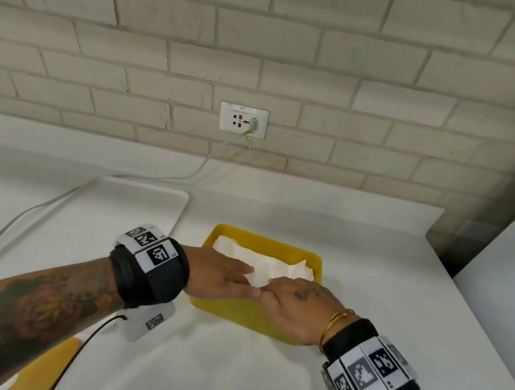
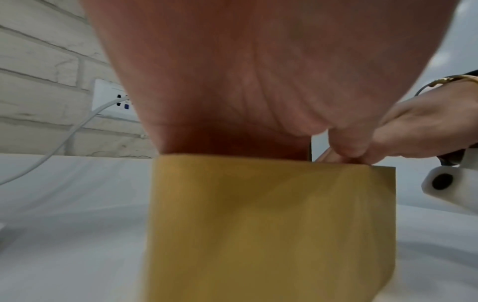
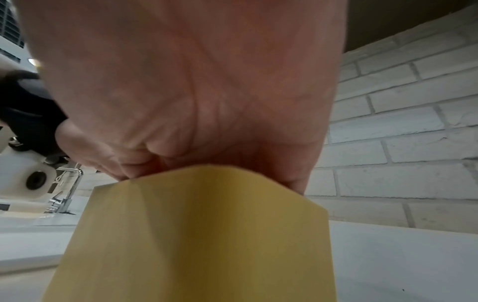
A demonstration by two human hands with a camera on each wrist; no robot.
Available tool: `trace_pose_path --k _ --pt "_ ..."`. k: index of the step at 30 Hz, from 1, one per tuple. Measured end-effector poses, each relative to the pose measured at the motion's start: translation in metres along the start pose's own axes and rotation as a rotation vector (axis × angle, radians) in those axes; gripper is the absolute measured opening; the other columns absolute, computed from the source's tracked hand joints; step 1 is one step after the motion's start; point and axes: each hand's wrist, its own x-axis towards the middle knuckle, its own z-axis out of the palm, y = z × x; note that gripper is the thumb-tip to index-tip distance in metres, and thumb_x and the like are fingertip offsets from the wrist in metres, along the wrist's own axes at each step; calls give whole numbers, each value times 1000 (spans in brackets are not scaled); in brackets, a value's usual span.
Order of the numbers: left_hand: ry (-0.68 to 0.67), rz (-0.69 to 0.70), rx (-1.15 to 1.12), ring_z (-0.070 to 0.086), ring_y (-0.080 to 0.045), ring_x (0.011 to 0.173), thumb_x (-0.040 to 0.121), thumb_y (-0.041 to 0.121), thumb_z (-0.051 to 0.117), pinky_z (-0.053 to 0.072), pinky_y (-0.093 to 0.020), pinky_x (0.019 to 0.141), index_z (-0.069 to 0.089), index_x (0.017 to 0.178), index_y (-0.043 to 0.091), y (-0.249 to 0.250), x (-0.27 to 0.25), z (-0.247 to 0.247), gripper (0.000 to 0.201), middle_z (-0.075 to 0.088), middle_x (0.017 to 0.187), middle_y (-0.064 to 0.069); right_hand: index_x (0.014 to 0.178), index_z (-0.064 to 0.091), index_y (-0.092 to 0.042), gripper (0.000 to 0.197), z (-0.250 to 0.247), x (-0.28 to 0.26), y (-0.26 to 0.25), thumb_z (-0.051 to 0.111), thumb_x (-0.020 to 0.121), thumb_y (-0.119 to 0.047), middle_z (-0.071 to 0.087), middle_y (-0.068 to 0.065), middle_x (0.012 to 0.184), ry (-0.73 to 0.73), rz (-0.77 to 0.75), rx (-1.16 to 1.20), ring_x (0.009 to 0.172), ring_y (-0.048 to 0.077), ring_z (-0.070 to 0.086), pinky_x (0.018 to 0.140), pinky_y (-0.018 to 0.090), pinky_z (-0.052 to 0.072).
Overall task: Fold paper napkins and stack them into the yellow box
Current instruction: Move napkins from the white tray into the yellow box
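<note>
The yellow box [image 1: 276, 244] stands on the white table in the middle of the head view. White paper napkins [image 1: 277, 266] lie inside it, a little rumpled at the right end. My left hand [image 1: 251, 280] reaches in from the left with straight fingers lying flat on the top napkin. My right hand [image 1: 274, 289] comes in from the right, fingers laid over the napkin's near edge, thumb tip against the left thumb. Both wrist views show a palm above the box's yellow wall [image 2: 258, 224] [image 3: 207, 235]; the fingertips are hidden behind the rim.
A white tray [image 1: 143, 190] sits behind and left of the box. A white cable [image 1: 28, 210] runs from the wall socket [image 1: 243, 120] across the table's left side. A yellow object [image 1: 44, 369] lies at the near left. The table ends at its right edge [image 1: 450, 270].
</note>
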Motion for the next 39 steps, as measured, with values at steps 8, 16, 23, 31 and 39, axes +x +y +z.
trace_pose_path --k 8,16,23,31,39 --pt "-42 94 19 11 -18 156 93 79 12 10 -44 126 34 156 39 21 -29 22 77 19 169 -1 143 55 -30 42 3 -24 10 33 107 -38 44 -10 156 -38 -101 93 142 14 38 118 33 30" --pt "106 -21 132 36 -18 146 103 55 44 27 -36 121 45 151 37 -1 -9 -12 51 42 158 10 142 52 -34 45 -26 -14 22 46 101 -54 48 -9 149 -66 125 -125 144 14 36 125 51 1" --pt "81 -47 179 31 -20 149 104 52 43 26 -37 120 32 157 37 -5 3 -1 56 34 162 7 141 52 -32 44 -14 -6 21 41 104 -54 48 -9 148 -51 132 -91 144 15 33 123 56 5" --pt "257 221 41 49 -9 125 90 44 73 40 -29 109 65 132 34 -8 -14 -4 44 58 136 16 126 68 -36 43 -13 -10 25 73 86 -50 57 -22 134 85 -140 162 126 4 48 111 32 41" --pt "240 180 29 59 -9 111 94 46 66 47 -33 101 72 123 30 -5 -6 -4 34 70 122 13 120 71 -37 41 -17 -4 25 73 83 -55 63 -18 130 60 -132 151 121 5 53 105 32 46"
